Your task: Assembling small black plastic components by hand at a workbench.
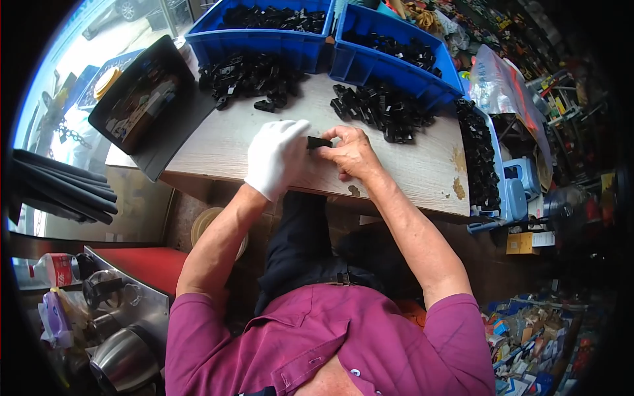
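Both of our hands are near the middle of the front edge of the table (221, 146). Our bare right hand (354, 156) pinches a small black part (319, 142) between thumb and fingers; our white-gloved left hand (277, 158) curls beside it, its fingertips hidden, so we cannot tell their grip. Two black piles (386, 113) lie toward the far edge.

Daylight comes through a large window (69, 49) beyond the left edge of the surface (231, 142); a metal post (169, 18) rises past the far left corner, and part of a car (127, 9) shows outside. The surface is pale wood grain, with brown worn patches (457, 188) toward its near right corner. Below the near edge, the floor (475, 267) is dark brown. A red-topped unit (142, 262) stands past the near left corner. Beyond the right edge, cluttered shelving (571, 109) recedes into dimmer light.
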Demonstrator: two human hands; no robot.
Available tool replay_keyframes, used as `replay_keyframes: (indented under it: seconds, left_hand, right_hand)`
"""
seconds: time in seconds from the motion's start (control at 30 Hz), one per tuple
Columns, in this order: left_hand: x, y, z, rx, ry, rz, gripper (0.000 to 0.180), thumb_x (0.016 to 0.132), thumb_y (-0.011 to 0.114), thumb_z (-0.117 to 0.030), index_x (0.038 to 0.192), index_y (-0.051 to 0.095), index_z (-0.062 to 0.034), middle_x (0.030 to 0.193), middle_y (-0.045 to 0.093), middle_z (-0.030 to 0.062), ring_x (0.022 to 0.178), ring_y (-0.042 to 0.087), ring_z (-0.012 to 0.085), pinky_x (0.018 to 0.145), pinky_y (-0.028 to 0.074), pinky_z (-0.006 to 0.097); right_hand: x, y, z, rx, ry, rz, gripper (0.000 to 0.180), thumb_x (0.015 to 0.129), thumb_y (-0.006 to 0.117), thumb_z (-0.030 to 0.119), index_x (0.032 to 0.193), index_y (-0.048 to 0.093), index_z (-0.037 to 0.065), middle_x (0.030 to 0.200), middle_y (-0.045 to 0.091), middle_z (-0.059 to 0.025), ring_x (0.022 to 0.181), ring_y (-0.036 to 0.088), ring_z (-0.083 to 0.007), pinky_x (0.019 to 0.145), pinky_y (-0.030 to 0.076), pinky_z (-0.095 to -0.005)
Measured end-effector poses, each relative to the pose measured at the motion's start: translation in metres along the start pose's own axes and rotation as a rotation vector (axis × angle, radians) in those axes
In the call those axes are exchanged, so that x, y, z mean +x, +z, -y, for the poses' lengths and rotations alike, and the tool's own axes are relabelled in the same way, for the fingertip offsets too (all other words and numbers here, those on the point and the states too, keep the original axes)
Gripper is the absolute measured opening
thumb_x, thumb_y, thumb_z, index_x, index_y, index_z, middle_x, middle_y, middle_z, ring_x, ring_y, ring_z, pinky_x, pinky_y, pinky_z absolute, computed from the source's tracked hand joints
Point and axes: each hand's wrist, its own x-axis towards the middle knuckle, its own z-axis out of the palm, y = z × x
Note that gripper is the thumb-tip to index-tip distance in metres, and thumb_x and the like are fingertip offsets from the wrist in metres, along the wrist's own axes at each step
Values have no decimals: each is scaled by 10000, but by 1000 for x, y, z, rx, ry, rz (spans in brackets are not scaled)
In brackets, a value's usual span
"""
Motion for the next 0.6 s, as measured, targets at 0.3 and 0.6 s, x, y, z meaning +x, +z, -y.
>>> replay_keyframes:
  seconds: [0.3, 0.6]
  left_hand:
    - [20, -4, 51, 500, -58, 105, 278, 889, 718, -272, 1136, 677, -150, 868, 670, 125, 828, 647, 344, 660, 531, 455]
    - [19, -10, 45, 385, -12, 135, 256, 861, 736, -234, 1095, 690, -141, 873, 667, 81, 864, 642, 318, 679, 524, 433]
  right_hand:
    - [-43, -89, -41, 430, 97, -312, 474, 845, 823, 204, 1195, 592, -18, 511, 507, 12, 422, 601, -144, 478, 627, -374]
    - [-62, -187, -92, 508, 123, -890, 336, 874, 806, 223, 1120, 657, 49, 586, 500, -11, 510, 578, -150, 490, 626, -400]
